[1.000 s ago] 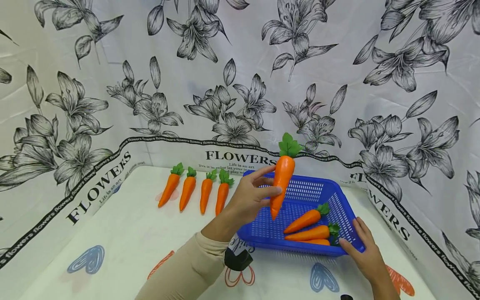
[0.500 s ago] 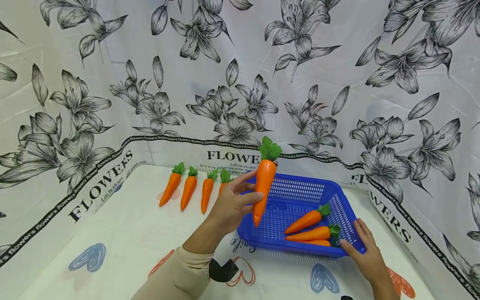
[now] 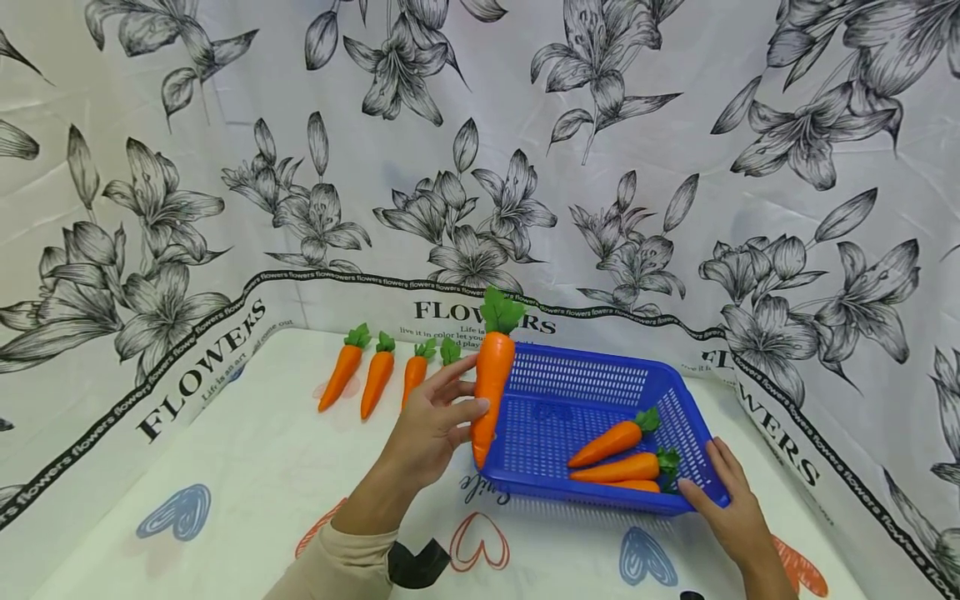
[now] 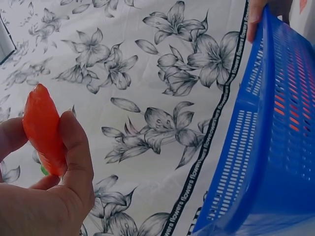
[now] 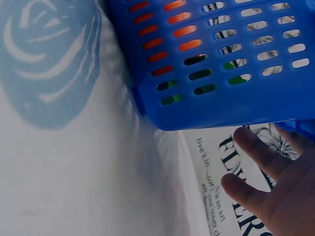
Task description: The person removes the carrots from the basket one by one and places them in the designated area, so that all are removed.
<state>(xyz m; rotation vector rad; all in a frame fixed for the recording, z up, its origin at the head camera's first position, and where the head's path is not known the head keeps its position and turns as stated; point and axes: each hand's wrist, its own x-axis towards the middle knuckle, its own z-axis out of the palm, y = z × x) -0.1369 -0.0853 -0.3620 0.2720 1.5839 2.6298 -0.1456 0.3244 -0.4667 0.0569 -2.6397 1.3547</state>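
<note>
My left hand (image 3: pixel 429 421) pinches an orange toy carrot (image 3: pixel 492 379) with a green leafy top, held upright with its tip down at the basket's left side. In the left wrist view, thumb and fingers close on the carrot (image 4: pixel 44 129). The blue plastic basket (image 3: pixel 585 493) has slotted walls; three carrots (image 3: pixel 615 467) lie in its near right part, leaves to the right. My right hand (image 3: pixel 738 504) rests at the basket's near right corner, thumb by the front rim and fingers along the right side. In the right wrist view its fingers (image 5: pixel 263 155) look straight.
Several more carrots (image 3: pixel 377 383) lie in a row on the white tablecloth (image 3: pixel 247 467) left of the basket; my left hand hides part of the row. A floral curtain (image 3: pixel 465 200) stands behind the table. A black object (image 3: pixel 417 564) shows by the left sleeve.
My left hand has carried the carrot leftward and a little down, from over the basket to its left side. It covers more of the row. Right hand and basket stay in place.
</note>
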